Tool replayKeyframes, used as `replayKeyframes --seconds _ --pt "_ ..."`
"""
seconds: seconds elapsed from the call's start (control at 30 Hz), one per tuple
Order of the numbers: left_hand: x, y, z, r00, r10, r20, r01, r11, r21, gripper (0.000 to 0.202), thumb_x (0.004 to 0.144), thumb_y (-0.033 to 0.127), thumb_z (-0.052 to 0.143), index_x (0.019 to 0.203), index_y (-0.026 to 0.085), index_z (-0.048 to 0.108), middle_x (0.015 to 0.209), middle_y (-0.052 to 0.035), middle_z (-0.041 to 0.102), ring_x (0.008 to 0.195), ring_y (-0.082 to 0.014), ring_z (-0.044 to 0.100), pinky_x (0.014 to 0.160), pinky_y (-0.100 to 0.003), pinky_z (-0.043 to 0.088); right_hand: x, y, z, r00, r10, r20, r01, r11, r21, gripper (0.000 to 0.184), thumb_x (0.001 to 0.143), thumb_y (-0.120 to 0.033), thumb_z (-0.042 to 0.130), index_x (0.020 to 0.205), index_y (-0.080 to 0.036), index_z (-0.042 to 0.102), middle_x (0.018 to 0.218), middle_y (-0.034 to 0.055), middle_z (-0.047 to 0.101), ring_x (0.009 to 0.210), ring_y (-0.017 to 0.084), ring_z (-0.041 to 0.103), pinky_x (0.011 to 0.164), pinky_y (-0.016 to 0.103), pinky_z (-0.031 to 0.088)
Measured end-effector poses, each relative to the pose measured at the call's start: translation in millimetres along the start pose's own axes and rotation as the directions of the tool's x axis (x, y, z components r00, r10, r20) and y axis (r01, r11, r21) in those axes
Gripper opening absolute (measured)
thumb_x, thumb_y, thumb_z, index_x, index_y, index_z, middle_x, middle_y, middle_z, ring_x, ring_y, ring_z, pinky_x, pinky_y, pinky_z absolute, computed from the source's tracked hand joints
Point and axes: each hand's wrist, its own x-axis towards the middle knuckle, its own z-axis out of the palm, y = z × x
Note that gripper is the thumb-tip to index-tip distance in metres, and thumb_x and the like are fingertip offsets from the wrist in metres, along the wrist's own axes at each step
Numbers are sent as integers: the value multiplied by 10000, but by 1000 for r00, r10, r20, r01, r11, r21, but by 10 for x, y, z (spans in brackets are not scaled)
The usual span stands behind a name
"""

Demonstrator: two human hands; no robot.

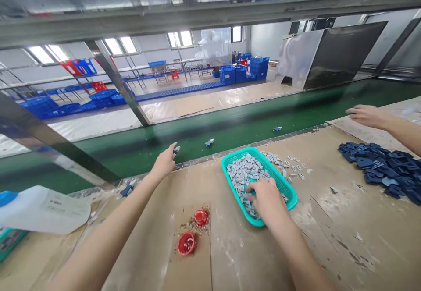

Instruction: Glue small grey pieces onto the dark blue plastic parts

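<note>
My left hand point(165, 162) reaches to the near edge of the green conveyor belt. Its fingers are closed on a small navy-and-grey plastic part point(176, 150), partly hidden by them. My right hand point(268, 198) is over a teal basket point(291, 189) of small light grey plastic pieces point(245, 168). Its fingers are curled but apart, with the tips among the pieces; nothing held shows. Two more navy-and-grey parts lie on the belt, one nearer point(209, 143) and one farther right point(277, 129).
Two red cups point(186, 243) stand on the cardboard-covered bench. A pile of navy parts point(381, 168) lies at right, near another person's hand point(370, 116). Loose grey pieces point(294, 167) are scattered beside the basket. A white jug point(49, 207) lies at left. A metal post point(120, 85) rises beyond the belt.
</note>
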Motion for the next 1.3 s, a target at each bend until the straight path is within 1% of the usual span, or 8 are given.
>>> replayKeyframes --seconds 0.13,0.3,0.57,0.7,0.83,1.0,1.13,1.3 --pt "409 1 157 999 -16 38 11 991 136 478 877 270 554 1323 143 437 1109 -124 605 1003 -250 590 893 -468 457 2 -21 29 999 44 15 -45 999 20 48 807 -205 664 831 -187 701 918 113 650 1020 336 507 731 348 378" --pt "689 341 488 999 45 14 -46 989 140 410 902 363 531 1255 156 501 1229 -117 538 1147 -270 507 977 -519 395 17 -49 61 999 50 18 -50 999 14 81 817 -173 649 887 -192 684 950 105 642 1023 314 522 698 328 377" --pt "659 678 700 999 19 36 -14 990 -138 400 881 334 574 1227 139 521 1148 -112 585 1069 -252 562 940 -504 438 36 -91 20 994 68 88 -69 997 18 74 826 -163 625 870 -200 671 944 94 656 1014 286 545 638 295 360" --pt "189 704 436 999 20 35 -5 919 -394 378 885 379 547 1170 132 573 1104 -130 635 1043 -252 596 949 -457 461 26 -92 28 994 65 87 -64 998 -15 84 855 -180 591 905 -161 656 966 120 661 1027 297 539 665 302 371" --pt "-608 708 28 997 22 72 29 768 -639 463 887 487 494 1173 130 563 1132 -146 653 1078 -257 610 960 -391 482 18 -52 38 999 35 0 -35 998 44 149 915 -201 506 956 -153 640 933 114 684 967 280 567 700 305 371" --pt "-1668 642 -449 978 -174 111 171 384 -907 359 831 378 639 1113 159 611 1206 -122 629 1122 -227 591 962 -282 490 -70 23 -67 984 140 -107 -110 964 243 246 959 -255 410 1027 -157 625 802 76 702 759 239 612 614 301 356" --pt "-2395 582 -564 886 -459 64 197 248 -949 363 772 359 705 1084 180 654 1164 -98 655 1049 -215 629 806 -186 547 -285 -137 -169 982 11 -190 101 816 569 277 918 -398 485 991 -197 661 881 64 712 793 230 631 619 289 418" --pt "-2997 532 -416 702 -709 67 178 83 -980 410 652 353 799 1012 194 685 1088 -71 690 981 -206 658 719 -147 557 -539 -582 -20 956 -292 37 158 614 773 272 851 -415 596 979 -209 719 928 73 727 827 230 662 663 300 491"
